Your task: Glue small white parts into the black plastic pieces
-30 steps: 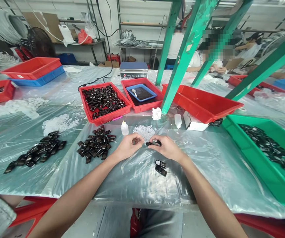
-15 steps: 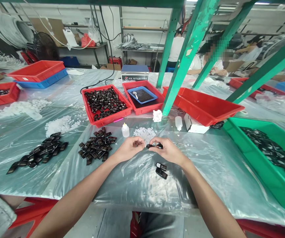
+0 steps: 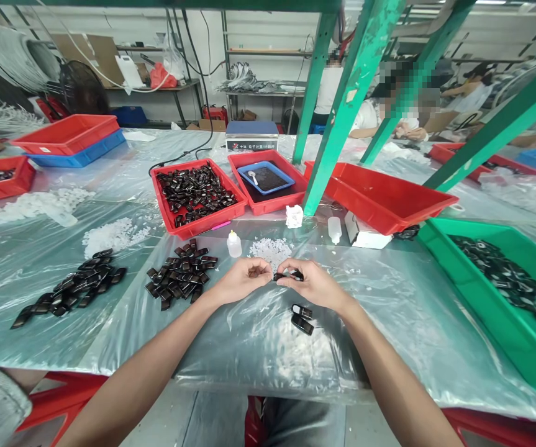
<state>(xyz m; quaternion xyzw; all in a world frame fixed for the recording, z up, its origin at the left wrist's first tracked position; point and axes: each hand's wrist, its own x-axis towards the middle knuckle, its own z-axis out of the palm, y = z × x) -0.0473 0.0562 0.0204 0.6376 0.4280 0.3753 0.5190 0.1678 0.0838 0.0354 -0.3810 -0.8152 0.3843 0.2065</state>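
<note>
Between finger and thumb, my right hand [image 3: 317, 284] grips a small glossy black plastic part [image 3: 298, 274] that lies level above the table. My left hand [image 3: 244, 279] is closed in a pinch at the part's left end; whatever its fingertips hold is too small to make out. Just beyond both hands lies a heap of tiny white pieces [image 3: 271, 249]. Two more black parts, a pale-faced one [image 3: 301, 310] and a dark one [image 3: 302, 325], rest on the plastic sheet below my right hand. A pile of black parts [image 3: 179, 276] sits left of my left hand.
A dropper bottle [image 3: 234, 244] stands behind my left hand. Red trays [image 3: 181, 233] line the back, one filled with black parts. A green bin [image 3: 477, 332] is at right, near slanted green posts [image 3: 342, 118]. Another black pile [image 3: 69, 288] lies left. Other people sit beyond.
My left fingertips have come closer to the black part, up to its left end. My right fingers have shifted slightly on it. The view has moved a little.
</note>
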